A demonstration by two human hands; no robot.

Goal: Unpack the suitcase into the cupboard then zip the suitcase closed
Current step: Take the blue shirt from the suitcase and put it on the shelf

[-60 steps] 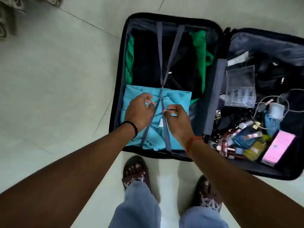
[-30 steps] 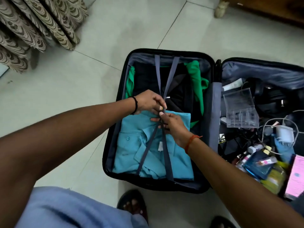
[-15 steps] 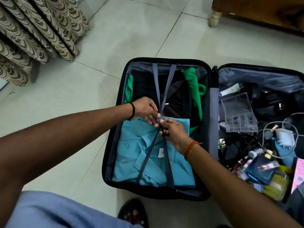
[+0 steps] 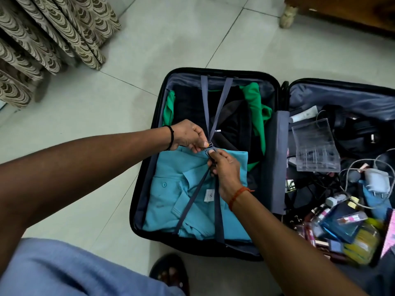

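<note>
Pinching the buckle (image 4: 209, 146): left hand (image 4: 189, 136) and right hand (image 4: 224, 167), over the shirt (image 4: 183, 189) strapped in the open suitcase (image 4: 149, 150). Risk: a half-pressed clasp stays latched; released straps (image 4: 220, 107) may snag the folded clothes.

Black suitcase (image 4: 280, 99) open flat on floor, teal shirt (image 4: 177, 189) under crossed grey straps (image 4: 213, 116)

You see smooth, faintly glossy floor tiles (image 4: 149, 50). The suitcase (image 4: 218, 70) has matt grey cloth lining and woven webbing straps (image 4: 204, 99). The teal shirt (image 4: 171, 189) is soft matt cloth. The organiser box (image 4: 314, 146) is clear, glossy plastic.
</note>
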